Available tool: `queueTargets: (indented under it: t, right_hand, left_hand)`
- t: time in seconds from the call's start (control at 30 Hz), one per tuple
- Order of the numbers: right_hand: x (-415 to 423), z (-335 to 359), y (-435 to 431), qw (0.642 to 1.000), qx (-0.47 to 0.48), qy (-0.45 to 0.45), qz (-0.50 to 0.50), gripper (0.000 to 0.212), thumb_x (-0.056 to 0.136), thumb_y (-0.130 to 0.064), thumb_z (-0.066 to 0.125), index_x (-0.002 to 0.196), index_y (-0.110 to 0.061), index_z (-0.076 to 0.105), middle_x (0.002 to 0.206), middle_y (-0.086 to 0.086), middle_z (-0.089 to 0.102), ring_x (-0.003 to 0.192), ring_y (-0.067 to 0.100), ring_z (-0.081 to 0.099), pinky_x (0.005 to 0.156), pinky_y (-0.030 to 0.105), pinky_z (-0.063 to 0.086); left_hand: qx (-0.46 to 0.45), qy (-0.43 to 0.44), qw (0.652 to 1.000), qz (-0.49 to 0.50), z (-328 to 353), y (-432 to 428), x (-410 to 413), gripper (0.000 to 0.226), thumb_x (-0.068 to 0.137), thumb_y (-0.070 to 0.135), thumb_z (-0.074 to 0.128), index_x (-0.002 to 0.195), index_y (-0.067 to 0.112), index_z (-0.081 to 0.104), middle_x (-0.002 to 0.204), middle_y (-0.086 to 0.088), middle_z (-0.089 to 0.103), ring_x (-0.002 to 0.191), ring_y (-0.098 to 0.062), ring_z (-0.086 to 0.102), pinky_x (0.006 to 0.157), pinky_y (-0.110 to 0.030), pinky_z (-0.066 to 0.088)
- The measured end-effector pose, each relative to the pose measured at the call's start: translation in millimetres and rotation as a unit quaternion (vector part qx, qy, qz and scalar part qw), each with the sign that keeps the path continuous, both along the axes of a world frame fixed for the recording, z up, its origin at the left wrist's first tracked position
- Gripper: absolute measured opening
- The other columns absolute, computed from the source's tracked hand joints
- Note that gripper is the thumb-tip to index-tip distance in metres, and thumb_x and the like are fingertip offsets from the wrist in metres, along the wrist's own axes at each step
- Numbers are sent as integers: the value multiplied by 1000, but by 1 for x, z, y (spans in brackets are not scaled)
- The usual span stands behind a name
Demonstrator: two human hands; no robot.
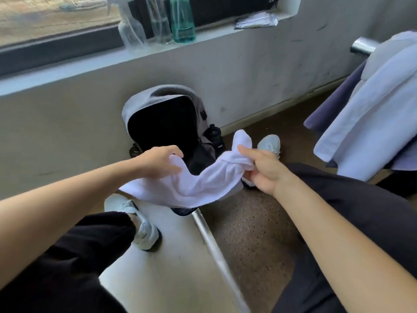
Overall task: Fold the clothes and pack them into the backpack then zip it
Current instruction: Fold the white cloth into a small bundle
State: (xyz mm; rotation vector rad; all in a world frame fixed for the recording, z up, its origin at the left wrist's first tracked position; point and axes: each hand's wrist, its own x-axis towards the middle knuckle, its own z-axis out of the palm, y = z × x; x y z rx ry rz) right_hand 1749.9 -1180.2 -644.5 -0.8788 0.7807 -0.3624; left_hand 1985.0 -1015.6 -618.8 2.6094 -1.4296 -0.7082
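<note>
1. The grey backpack (pixel 158 96) stands upright against the wall under the window sill (pixel 214 39). Its main compartment gapes toward you and the zip is undone. It is likely set that way so you can load it from your seat.
2. The draped clothes (pixel 365 114), white over purple, hang from a chrome rail (pixel 361 47) at your right. They look like stock waiting to be folded.
3. The white garment (pixel 198 184), possibly a long sock, spans between your hands just in front of the backpack's mouth. It sags in the middle and no finished fold is visible.
4. Your left hand (pixel 161 161) curls its fingers over one end of the garment. Your right hand (pixel 259 170) pinches the other end below its rounded tip, which sticks up. Gripping both ends keeps the cloth spread, probably to bring the ends together.
5. A teal bottle (pixel 182 21) and a spray bottle (pixel 130 32) sit on the sill, well apart from the work.
</note>
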Motion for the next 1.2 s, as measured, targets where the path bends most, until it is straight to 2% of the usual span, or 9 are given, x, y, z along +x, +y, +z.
queueTargets:
  t: [0.13, 0.3, 0.43, 0.6, 0.73, 0.83, 0.93, 1.07, 1.2]
  right_hand:
    - [11, 1, 27, 985, 81, -146, 33, 38, 100, -9, 57, 137, 1, 53, 137, 21, 61, 123, 28, 64, 99, 37, 56]
    - [25, -2, 50, 975, 67, -193, 84, 49, 96, 16, 41, 143, 7, 42, 142, 28, 54, 129, 35, 58, 108, 42, 47]
    - [26, 6, 56, 965, 43, -239, 102, 49, 98, 14, 42, 146, 6, 40, 145, 23, 54, 135, 31, 54, 114, 40, 41]
    - [20, 12, 60, 963, -246, -105, 37, 35, 94, 9, 58, 119, -14, 65, 109, 1, 77, 110, 17, 71, 97, 33, 56]
    - [15, -1, 49, 828, -555, 81, 7, 17, 87, -12, 73, 103, -19, 74, 88, -7, 75, 85, 9, 71, 77, 32, 61]
    - [16, -6, 47, 778, -615, 122, 35, 11, 84, -34, 76, 87, -23, 75, 77, -8, 68, 74, 10, 63, 64, 33, 53]
    - [18, -10, 43, 752, -643, 137, 50, 20, 80, -32, 80, 99, -24, 77, 94, -4, 61, 89, 15, 55, 70, 26, 46]
    - [20, -10, 45, 804, -571, 61, 156, 58, 83, -29, 80, 137, -33, 60, 134, -19, 58, 123, 7, 47, 96, 10, 34]
    - [25, -15, 47, 855, -483, 29, 183, 12, 92, -28, 72, 97, -17, 75, 91, -5, 74, 86, 9, 67, 74, 29, 50]
  left_hand:
    - [-65, 174, 983, -11, 1, 11, -24, 57, 78, 44, 73, 132, 39, 58, 137, 8, 56, 124, -9, 55, 106, -36, 47]
    - [-198, 421, 885, -21, 11, 12, -65, 41, 87, 8, 77, 121, 27, 64, 128, -15, 66, 117, -19, 64, 104, -43, 52]
    - [-276, 336, 900, 32, 3, 8, -71, 62, 79, 10, 88, 127, 19, 51, 123, -10, 66, 106, -20, 70, 89, -34, 60]
    - [-288, 324, 898, 75, 0, 3, -58, 15, 85, 13, 61, 100, 8, 64, 102, -18, 71, 89, -29, 67, 85, -48, 56]
    - [-296, 337, 891, 73, 13, 3, -62, 21, 87, 5, 48, 85, 7, 69, 91, 4, 71, 86, -8, 63, 78, -24, 48]
    - [-253, 291, 923, -5, 21, 7, -56, 7, 89, 17, 69, 92, 11, 71, 84, 4, 68, 80, -6, 61, 73, -24, 46]
    - [-251, 222, 941, -41, 24, 7, -47, 12, 89, 9, 72, 95, 18, 77, 87, 2, 74, 80, -8, 66, 74, -27, 52]
    - [-252, 244, 935, -49, 29, 8, -39, 11, 95, 15, 69, 100, 15, 79, 95, -9, 77, 86, -12, 69, 79, -33, 56]
    - [-265, 244, 932, -36, 30, 10, -33, 9, 94, 20, 70, 92, 17, 78, 82, 0, 72, 76, -7, 65, 71, -27, 52]
